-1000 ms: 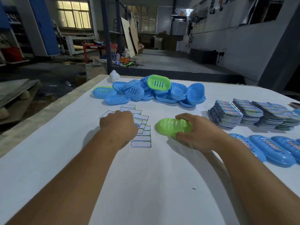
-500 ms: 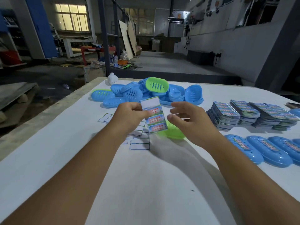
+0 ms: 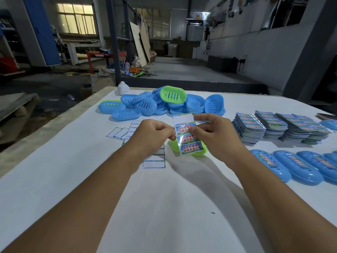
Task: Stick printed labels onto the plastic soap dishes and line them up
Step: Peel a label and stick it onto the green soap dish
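Note:
Both hands hold a strip of printed labels [image 3: 184, 133] upright above the table. My left hand [image 3: 153, 133] pinches the strip's left edge. My right hand [image 3: 213, 133] pinches its right side, with the thumb on a label. The top slot of the strip is blank white. Under the strip a green soap dish [image 3: 200, 152] lies on the table, partly hidden. A pile of blue soap dishes [image 3: 145, 106] with a green one [image 3: 173, 94] on top sits at the back. Labelled blue dishes [image 3: 299, 166] lie in a row at the right.
Stacks of label sheets [image 3: 277, 125] stand at the right. Empty backing strips [image 3: 155, 159] lie under my left hand. A small white object [image 3: 123, 88] sits at the table's far edge. The white table [image 3: 164, 207] drops off at the left edge.
My left hand lifted a label strip from the table. My right hand let go of the green dish and came up to pinch the strip.

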A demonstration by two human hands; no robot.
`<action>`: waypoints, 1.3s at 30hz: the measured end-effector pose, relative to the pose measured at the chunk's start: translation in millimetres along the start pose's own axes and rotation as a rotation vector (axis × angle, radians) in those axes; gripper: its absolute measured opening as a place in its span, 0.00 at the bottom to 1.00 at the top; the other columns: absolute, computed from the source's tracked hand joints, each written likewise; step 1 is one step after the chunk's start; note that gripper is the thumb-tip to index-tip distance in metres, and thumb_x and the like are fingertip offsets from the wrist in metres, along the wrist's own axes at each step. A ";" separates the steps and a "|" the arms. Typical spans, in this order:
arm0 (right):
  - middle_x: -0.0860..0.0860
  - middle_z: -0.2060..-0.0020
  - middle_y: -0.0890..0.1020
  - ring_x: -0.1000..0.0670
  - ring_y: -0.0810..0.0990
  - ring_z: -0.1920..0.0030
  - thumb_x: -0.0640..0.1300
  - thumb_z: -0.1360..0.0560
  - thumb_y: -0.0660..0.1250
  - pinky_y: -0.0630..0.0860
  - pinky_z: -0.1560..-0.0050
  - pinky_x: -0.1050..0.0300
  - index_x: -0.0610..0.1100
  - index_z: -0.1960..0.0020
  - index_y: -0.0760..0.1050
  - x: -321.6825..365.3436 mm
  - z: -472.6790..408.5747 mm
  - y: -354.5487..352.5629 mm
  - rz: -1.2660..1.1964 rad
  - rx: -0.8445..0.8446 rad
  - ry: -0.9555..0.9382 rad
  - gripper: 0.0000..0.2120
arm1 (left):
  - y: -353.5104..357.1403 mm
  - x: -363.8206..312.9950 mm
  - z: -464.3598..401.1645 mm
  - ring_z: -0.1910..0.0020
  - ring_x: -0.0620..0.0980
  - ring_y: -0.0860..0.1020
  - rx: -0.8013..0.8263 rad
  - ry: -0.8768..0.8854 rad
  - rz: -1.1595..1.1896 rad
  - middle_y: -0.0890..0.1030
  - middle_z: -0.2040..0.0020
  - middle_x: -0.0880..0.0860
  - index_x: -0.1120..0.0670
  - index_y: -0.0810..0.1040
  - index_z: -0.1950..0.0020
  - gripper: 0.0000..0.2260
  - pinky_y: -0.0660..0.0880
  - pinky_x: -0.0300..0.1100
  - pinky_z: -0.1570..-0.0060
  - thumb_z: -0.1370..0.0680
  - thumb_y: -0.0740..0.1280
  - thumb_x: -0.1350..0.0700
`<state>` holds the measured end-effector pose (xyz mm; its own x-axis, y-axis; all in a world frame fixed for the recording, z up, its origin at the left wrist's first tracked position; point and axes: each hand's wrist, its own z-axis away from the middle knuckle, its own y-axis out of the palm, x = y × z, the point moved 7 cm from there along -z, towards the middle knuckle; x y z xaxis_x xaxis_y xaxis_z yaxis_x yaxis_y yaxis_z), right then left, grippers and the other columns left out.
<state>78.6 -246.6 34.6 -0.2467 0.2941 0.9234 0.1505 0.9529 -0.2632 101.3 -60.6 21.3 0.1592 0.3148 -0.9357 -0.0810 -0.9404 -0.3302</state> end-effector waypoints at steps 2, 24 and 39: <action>0.55 0.62 0.87 0.56 0.87 0.61 0.42 0.23 0.73 0.81 0.63 0.61 0.51 0.42 0.77 -1.8 -1.1 -0.7 0.003 -0.003 0.011 0.12 | 0.2 -0.1 -0.4 0.63 0.39 0.76 -0.002 0.005 0.001 0.86 0.61 0.43 0.48 0.86 0.62 0.07 0.72 0.42 0.57 0.25 0.71 0.51; 0.60 0.71 0.84 0.62 0.77 0.72 0.53 0.27 0.75 0.70 0.71 0.69 0.53 0.65 0.84 3.0 7.1 8.3 0.368 0.026 -0.140 0.09 | 16.4 -9.5 4.5 0.65 0.37 0.79 0.073 0.188 -0.043 0.85 0.65 0.46 0.52 0.83 0.59 0.07 0.73 0.28 0.62 0.22 0.71 0.59; 0.44 0.70 0.76 0.54 0.68 0.69 0.58 0.22 0.68 0.66 0.67 0.58 0.39 0.60 0.81 -2.7 2.2 11.1 0.351 0.038 -0.098 0.22 | 6.6 -4.2 -0.1 0.65 0.44 0.76 -0.170 0.121 -0.202 0.80 0.63 0.46 0.50 0.76 0.55 0.06 0.69 0.41 0.66 0.20 0.62 0.52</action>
<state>78.8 -236.6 28.6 -0.2770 0.6072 0.7447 0.2069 0.7945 -0.5709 100.1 -68.1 23.0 0.2727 0.4900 -0.8280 0.1286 -0.8714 -0.4734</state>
